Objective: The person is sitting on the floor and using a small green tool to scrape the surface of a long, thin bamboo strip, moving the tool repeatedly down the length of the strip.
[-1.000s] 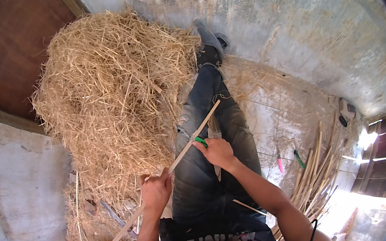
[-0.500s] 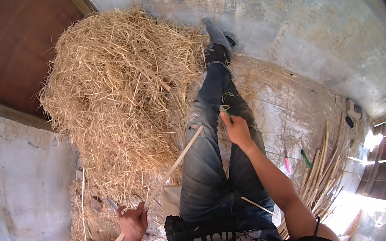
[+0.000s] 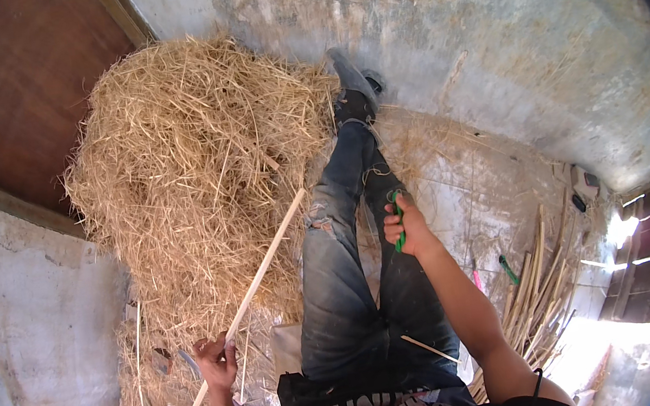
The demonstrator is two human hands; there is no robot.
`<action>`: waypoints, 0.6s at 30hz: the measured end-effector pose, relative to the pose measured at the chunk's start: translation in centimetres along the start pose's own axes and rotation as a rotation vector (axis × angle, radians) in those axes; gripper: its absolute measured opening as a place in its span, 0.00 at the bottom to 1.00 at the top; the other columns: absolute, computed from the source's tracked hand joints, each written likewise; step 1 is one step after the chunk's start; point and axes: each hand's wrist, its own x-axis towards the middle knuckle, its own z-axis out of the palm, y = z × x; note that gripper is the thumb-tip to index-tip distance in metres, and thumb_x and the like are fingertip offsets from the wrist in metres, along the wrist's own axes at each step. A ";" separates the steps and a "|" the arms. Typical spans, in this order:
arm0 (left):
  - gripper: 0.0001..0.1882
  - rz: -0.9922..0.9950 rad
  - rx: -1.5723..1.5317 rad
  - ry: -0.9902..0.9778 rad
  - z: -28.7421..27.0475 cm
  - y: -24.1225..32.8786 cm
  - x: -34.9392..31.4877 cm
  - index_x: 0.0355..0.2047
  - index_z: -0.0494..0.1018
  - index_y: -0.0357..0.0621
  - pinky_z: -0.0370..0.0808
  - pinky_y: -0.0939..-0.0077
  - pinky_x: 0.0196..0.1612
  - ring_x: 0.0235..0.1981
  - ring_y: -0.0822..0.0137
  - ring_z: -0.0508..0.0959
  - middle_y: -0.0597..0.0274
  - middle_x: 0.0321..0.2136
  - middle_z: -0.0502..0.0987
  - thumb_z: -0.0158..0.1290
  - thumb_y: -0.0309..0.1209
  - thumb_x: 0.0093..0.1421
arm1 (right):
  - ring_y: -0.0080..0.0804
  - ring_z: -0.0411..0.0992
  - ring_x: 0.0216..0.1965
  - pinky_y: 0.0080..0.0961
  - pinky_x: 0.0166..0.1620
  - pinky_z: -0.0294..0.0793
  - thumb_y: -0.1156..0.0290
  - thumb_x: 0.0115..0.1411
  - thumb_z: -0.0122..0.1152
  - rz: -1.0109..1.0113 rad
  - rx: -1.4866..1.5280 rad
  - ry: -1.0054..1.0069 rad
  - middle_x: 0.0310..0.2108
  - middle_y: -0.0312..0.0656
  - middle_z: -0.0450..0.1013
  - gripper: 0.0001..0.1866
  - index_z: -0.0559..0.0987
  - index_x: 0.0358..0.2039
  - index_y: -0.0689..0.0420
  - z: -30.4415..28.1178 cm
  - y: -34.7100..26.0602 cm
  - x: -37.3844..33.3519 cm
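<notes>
My left hand (image 3: 219,368) is closed around a long, pale strip of split wood or bamboo (image 3: 269,261). The strip slants up to the right, its far end beside my knee in front of the straw heap. Over my outstretched leg (image 3: 377,192), my right hand (image 3: 414,228) grips a green-handled tool (image 3: 399,224) with a small loop-like end on top; its exact kind is unclear. The tool and the strip are apart. A short pale stick (image 3: 430,348) lies across my lap.
A large straw heap (image 3: 193,138) fills the left and far floor, by a brown panel (image 3: 24,103) and pale walls. At right lie a bundle of thin sticks (image 3: 529,291), a green object (image 3: 508,269) and a pink one (image 3: 477,278). A blade-like piece (image 3: 188,364) lies near my left hand.
My left hand has shifted slightly right, and the strip stands steeper, its far end moved up and left. My right hand has moved down and right and turned, showing more of the green handle.
</notes>
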 end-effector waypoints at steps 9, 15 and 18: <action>0.14 -0.027 0.013 -0.166 8.2 9.5 5.2 0.47 0.85 0.46 0.72 0.59 0.55 0.23 0.57 0.81 0.60 0.15 0.78 0.61 0.38 0.65 | 0.57 0.81 0.47 0.47 0.52 0.80 0.52 0.67 0.60 -0.138 -1.553 -0.034 0.43 0.54 0.83 0.22 0.84 0.47 0.59 3.0 -0.7 -5.5; 0.14 0.010 0.021 -0.134 9.2 12.1 7.4 0.44 0.86 0.44 0.74 0.58 0.50 0.21 0.53 0.80 0.57 0.14 0.78 0.62 0.39 0.64 | 0.58 0.81 0.45 0.50 0.48 0.81 0.51 0.67 0.61 -0.203 -1.573 0.079 0.40 0.55 0.83 0.23 0.85 0.45 0.60 0.9 -0.6 -4.6; 0.13 0.011 0.062 -0.135 10.0 12.2 7.6 0.45 0.85 0.49 0.73 0.58 0.53 0.22 0.55 0.81 0.60 0.14 0.78 0.60 0.39 0.65 | 0.60 0.81 0.40 0.53 0.43 0.79 0.50 0.69 0.61 -0.406 -1.256 0.109 0.35 0.56 0.81 0.21 0.84 0.40 0.59 2.4 -1.9 -5.4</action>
